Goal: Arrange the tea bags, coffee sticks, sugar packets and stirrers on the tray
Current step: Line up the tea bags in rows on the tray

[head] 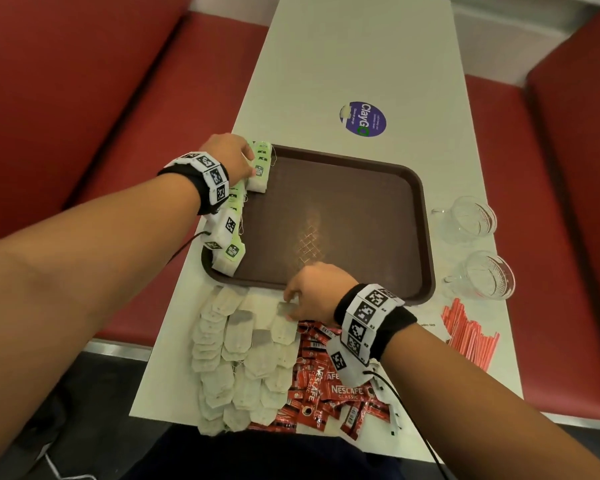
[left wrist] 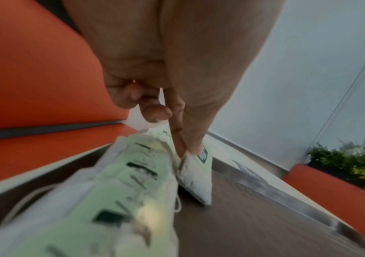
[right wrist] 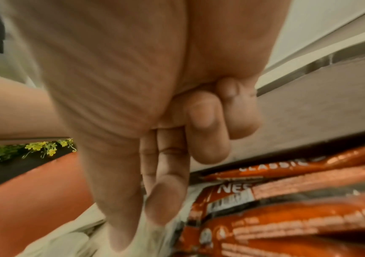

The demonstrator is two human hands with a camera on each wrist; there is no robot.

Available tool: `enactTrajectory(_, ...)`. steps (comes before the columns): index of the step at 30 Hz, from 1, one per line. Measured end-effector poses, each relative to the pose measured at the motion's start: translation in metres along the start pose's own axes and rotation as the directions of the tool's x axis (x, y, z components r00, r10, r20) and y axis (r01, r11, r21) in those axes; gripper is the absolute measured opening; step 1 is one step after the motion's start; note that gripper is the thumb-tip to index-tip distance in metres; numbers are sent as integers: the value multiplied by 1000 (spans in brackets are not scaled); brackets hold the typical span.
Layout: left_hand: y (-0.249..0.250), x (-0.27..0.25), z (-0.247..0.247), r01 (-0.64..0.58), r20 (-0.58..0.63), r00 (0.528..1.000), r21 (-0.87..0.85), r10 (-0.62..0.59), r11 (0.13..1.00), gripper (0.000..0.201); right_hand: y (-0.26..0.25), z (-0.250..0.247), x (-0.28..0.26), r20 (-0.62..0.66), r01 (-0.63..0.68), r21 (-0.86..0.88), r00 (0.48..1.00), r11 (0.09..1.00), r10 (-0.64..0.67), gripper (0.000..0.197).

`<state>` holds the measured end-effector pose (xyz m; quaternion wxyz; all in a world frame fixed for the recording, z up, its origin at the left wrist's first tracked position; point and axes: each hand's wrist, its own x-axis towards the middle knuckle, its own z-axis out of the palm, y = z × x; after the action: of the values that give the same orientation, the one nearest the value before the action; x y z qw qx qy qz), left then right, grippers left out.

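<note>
A brown tray (head: 343,220) lies on the white table. A row of green-tagged tea bags (head: 231,251) lines its left edge. At the far-left corner my left hand (head: 246,164) pinches the corner of one tea bag (left wrist: 196,179) between thumb and forefinger (left wrist: 178,139), the bag resting on the tray. Below the tray's near edge, my right hand (head: 290,306) pinches a tea bag (head: 284,310) from the loose white pile (head: 236,362), thumb and forefinger closed on it (right wrist: 139,231). Red Nescafe coffee sticks (head: 326,393) lie beside the pile, under my right wrist.
Red stirrers (head: 468,334) lie in a heap at the table's right edge. Two glass cups (head: 471,220) (head: 485,275) stand to the right of the tray. A round purple sticker (head: 362,118) lies beyond the tray. Red benches flank the table.
</note>
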<state>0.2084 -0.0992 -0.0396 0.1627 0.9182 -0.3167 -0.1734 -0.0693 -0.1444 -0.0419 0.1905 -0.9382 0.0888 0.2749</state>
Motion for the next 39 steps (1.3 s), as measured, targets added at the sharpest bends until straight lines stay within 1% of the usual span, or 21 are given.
enactTrajectory(2, 1, 6, 2, 33, -9, 999, 40, -33, 999, 23, 0, 2, 3, 22, -13, -21, 1000, 1000, 13, 23)
enactTrajectory(4, 2, 11, 4, 42, -23, 999, 104, -40, 994, 29, -1, 4, 4, 42, -24, -30, 999, 999, 25, 18)
enactTrajectory(8, 13, 9, 4, -3, -4, 1000, 195, 4, 981, 30, -1, 7, 4, 31, -25, -15, 999, 1000, 26, 15)
enactTrajectory(10, 20, 7, 8, -21, 19, 1000, 242, 17, 970, 37, -2, 6, 3, 20, -5, 5, 1000, 1000, 5, 14)
enactTrajectory(12, 24, 7, 15, -32, 46, 999, 288, 19, 957, 46, -1, 4, 2, -2, 13, 31, 1000, 999, -13, 11)
enactTrajectory(15, 25, 7, 21, -25, 68, 998, 309, 5, 951, 45, 3, -1, -2, -23, 17, 95, 1000, 995, -15, 8)
enactTrajectory(17, 27, 5, 20, -28, 66, 998, 282, 10, 959, 42, 5, -5, -6, -50, 31, 145, 998, 989, -24, 8)
enactTrajectory(19, 31, -3, 15, -51, 37, 998, 225, 44, 973, 38, 5, -9, -11, -93, 42, 189, 995, 981, -24, 6)
enactTrajectory(22, 33, -28, 2, -119, -24, 992, 52, 120, 992, 27, 4, -12, -16, -135, 40, 243, 991, 969, -7, 8)
enactTrajectory(24, 31, -55, -6, -190, -21, 982, -54, 189, 980, 21, 4, -12, -18, -136, 32, 263, 991, 964, 4, 12)
enactTrajectory(26, 27, -88, -11, -266, 12, 963, -104, 268, 958, 14, 1, -12, -17, -129, 17, 270, 991, 963, 18, 21)
enactTrajectory(28, 23, -122, -14, -345, 72, 932, -131, 356, 929, 6, -2, -12, -17, -113, -14, 302, 992, 953, 50, 23)
enactTrajectory(31, 10, -164, -10, -427, 232, 871, -81, 434, 901, 3, -7, -9, -19, -84, -9, 398, 995, 917, 46, 18)
enactTrajectory(33, -2, -182, -1, -483, 325, 824, -27, 465, 875, 2, -11, -5, -22, -92, 22, 431, 996, 902, 20, 25)
enactTrajectory(35, -14, -195, 13, -524, 404, 781, 10, 476, 852, 11, -13, -2, -27, -109, 57, 432, 994, 900, -11, 34)
enactTrajectory(37, -22, -206, 25, -559, 473, 737, 24, 483, 829, 20, -14, 1, -31, -136, 100, 424, 990, 900, -46, 37)
enactTrajectory(39, -28, -216, 33, -595, 516, 707, 66, 483, 801, 34, -13, 4, -34, -164, 113, 419, 985, 901, -47, 38)
